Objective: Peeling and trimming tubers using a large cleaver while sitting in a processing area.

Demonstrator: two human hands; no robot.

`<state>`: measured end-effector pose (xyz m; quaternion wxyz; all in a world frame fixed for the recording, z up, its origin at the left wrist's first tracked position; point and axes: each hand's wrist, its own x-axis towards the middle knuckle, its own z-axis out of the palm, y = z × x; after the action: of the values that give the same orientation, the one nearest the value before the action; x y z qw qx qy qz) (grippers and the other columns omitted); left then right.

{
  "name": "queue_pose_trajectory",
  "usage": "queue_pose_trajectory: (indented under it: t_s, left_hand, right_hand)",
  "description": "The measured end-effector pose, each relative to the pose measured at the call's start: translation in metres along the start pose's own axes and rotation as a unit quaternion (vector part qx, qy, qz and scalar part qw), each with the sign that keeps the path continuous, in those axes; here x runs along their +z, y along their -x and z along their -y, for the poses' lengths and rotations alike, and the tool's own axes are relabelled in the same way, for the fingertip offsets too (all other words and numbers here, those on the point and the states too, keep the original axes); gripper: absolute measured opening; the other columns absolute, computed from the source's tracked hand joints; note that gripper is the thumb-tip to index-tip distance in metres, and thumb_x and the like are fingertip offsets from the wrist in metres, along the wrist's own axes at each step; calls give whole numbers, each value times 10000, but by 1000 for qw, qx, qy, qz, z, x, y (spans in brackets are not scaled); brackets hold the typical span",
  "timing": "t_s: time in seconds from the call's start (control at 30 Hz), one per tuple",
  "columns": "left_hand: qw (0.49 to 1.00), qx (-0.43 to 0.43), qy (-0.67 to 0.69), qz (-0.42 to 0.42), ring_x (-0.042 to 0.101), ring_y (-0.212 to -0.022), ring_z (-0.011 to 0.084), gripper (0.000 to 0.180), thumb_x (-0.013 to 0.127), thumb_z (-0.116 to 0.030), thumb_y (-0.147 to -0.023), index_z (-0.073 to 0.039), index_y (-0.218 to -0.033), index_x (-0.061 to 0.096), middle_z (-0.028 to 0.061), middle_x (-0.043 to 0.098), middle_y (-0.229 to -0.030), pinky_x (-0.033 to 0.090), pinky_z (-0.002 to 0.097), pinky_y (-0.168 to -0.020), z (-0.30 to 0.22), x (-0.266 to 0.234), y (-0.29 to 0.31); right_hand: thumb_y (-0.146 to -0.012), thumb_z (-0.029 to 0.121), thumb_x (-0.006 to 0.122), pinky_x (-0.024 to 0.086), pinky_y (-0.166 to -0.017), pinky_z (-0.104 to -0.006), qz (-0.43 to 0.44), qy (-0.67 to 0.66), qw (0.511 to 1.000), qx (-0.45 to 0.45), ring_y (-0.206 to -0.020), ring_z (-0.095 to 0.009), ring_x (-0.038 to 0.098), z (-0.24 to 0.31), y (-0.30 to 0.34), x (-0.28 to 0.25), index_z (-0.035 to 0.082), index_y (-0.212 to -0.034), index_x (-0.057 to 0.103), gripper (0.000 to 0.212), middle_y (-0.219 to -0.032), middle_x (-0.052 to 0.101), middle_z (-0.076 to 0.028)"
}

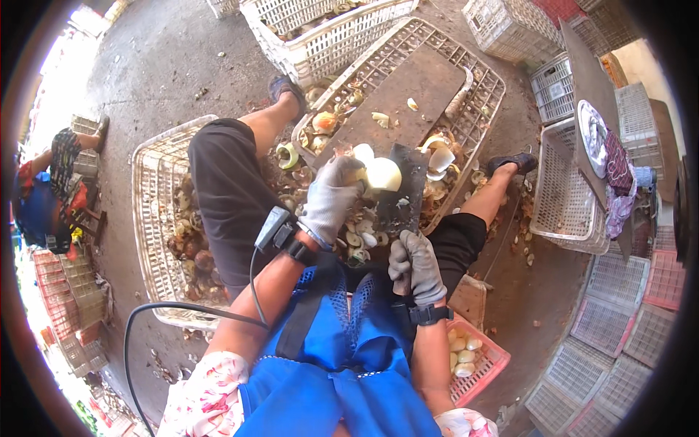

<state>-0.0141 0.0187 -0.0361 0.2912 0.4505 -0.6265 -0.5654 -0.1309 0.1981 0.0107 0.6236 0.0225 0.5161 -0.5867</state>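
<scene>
My left hand (331, 197), in a grey work glove, is closed round a peeled pale onion (383, 175) at its fingertips. A smaller white piece (362, 153) shows just beyond it. My right hand (419, 266), gloved too, grips the handle of a cleaver (402, 195). Its broad dark blade points away from me, and its left edge is against or very near the onion; I cannot tell which. Beyond both hands, a worn wooden board (408, 95) lies on an upturned plastic crate (494, 95), with a few onion scraps on it.
A white crate of unpeeled onions (164, 138) stands at my left leg. By my right hip is a pink basket (495, 358) holding several peeled onions. Peelings litter the ground between my feet. More crates (328, 51) stand ahead and right. Another person (54, 189) sits far left.
</scene>
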Motion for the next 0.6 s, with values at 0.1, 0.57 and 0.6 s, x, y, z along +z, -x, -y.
queue_pose_trajectory:
  t_s: [0.1, 0.57, 0.6]
  left_hand:
    - [989, 69, -132, -17, 648, -997, 377, 241, 737, -110, -794, -114, -1032, 695, 150, 694, -1031, 528, 461, -866, -14, 4, -4]
    - [941, 150, -289, -86, 663, -857, 354, 170, 779, -181, -747, -127, -876, 682, 133, 684, -926, 539, 487, -732, -10, 23, -5]
    - [940, 145, -298, -84, 662, -856, 358, 166, 776, -182, -751, -124, -868, 675, 136, 681, -919, 537, 491, -734, -11, 24, -5]
  right_hand:
    - [-1085, 342, 539, 423, -466, -261, 42, -120, 991, 29, -515, -63, 413, -16, -20, -36, 129, -862, 506, 311, -687, 420, 41]
    - [-1076, 159, 378, 546, -485, -263, 468, -587, 660, 17, -510, -82, 523, -19, -23, 19, -128, -1408, 480, 450, -678, 506, 11]
    - [-1061, 150, 364, 579, -496, -267, 464, -590, 661, 11, -511, -93, 549, -14, -15, 30, -142, -1322, 523, 423, -663, 528, -7]
